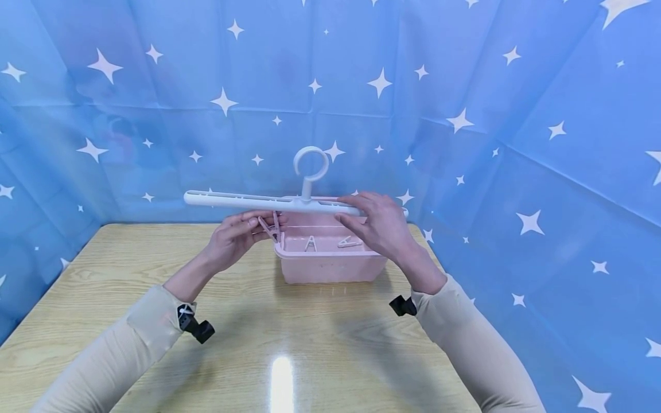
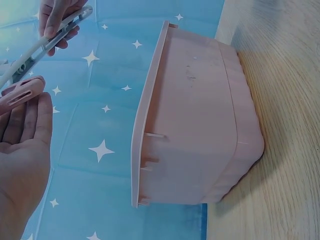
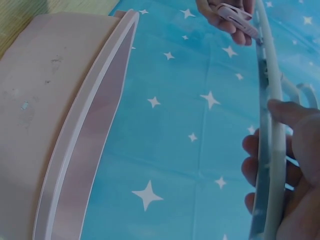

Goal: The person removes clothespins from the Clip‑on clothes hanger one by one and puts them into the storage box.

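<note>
My right hand (image 1: 379,226) grips the right part of a white clothes hanger (image 1: 237,201), a straight slotted bar with a round hook on top. The thumb lies on one side of the bar and the fingers curl round the other in the right wrist view. Just below the bar, left of the hook, my left hand (image 1: 232,238) pinches a pink clothespin (image 2: 22,95). One end of that clothespin is right at the hanger's underside. The hanger is held level above a pink plastic basket (image 1: 330,269). Two pale clothespins (image 1: 310,244) show inside it.
The basket stands on a wood-grain table (image 1: 248,327) towards its far edge. A blue curtain (image 1: 361,126) with white stars hangs behind and at both sides. A black camera (image 1: 195,325) is strapped to each wrist.
</note>
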The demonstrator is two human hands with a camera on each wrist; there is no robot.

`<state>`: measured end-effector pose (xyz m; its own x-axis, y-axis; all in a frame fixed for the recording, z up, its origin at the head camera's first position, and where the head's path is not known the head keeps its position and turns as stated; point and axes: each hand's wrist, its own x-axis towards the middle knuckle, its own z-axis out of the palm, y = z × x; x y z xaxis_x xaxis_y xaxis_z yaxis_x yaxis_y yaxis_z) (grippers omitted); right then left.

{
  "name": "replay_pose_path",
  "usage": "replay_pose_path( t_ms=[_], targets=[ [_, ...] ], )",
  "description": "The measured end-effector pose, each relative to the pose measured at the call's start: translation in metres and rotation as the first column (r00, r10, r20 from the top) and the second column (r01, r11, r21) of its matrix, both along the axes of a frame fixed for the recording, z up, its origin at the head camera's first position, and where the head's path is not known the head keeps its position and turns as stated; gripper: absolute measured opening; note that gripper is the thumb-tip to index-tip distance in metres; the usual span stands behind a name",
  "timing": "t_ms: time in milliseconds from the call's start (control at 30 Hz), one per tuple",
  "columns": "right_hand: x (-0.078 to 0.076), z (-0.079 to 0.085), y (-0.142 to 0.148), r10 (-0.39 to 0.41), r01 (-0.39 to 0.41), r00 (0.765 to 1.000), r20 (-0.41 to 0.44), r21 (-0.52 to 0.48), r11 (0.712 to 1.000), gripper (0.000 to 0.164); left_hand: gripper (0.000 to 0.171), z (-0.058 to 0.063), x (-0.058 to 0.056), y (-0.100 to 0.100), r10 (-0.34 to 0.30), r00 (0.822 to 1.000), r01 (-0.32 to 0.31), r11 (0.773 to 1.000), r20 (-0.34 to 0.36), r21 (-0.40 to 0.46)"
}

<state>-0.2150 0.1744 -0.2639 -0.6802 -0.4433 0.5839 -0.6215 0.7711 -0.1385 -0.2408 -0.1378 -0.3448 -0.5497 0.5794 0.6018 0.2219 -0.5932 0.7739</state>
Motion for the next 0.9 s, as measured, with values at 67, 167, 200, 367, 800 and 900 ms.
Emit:
replay_pose_path(
  t_ms=[67, 167, 200, 367, 800, 900],
  targets=[
    [-0.0003, -0.0001, 0.0002, -0.002, 0.002, 1.0, 0.004, 0.0, 1.0, 0.036, 0.042, -0.0003, -0.0012, 0.0003, -0.009, 1.0, 0.01, 1.0, -0.017, 0.007],
    [-0.0003, -0.0002, 0.0002, -0.001, 0.001, 1.0, 0.01, 0.003, 1.0, 0.037, 0.043, -0.0012, -0.0014, 0.0002, -0.01, 1.0, 0.011, 1.0, -0.028, 0.01],
    [-0.0003, -0.0004, 0.0002, -0.001, 0.001, 1.0, 0.012, 0.004, 1.0, 0.037, 0.044, -0.0014, -0.0011, -0.0001, -0.005, 1.0, 0.005, 1.0, -0.025, 0.006],
    [-0.0001, -0.0009, -0.0003, -0.003, 0.003, 1.0, 0.019, 0.008, 1.0, 0.037, 0.041, -0.0026, 0.0011, -0.0021, 0.036, 0.999, -0.036, 0.999, 0.01, -0.011],
    [-0.0009, -0.0014, -0.0001, 0.0, -0.001, 1.0, 0.019, 0.009, 1.0, 0.037, 0.029, -0.0004, 0.004, 0.0004, 0.145, 0.989, -0.143, 0.989, 0.039, -0.045],
    [-0.001, -0.0018, 0.0, 0.006, -0.006, 1.0, 0.012, 0.011, 1.0, 0.037, 0.028, -0.0005, 0.0036, 0.0001, 0.163, 0.986, -0.162, 0.985, 0.02, -0.056]
  ],
)
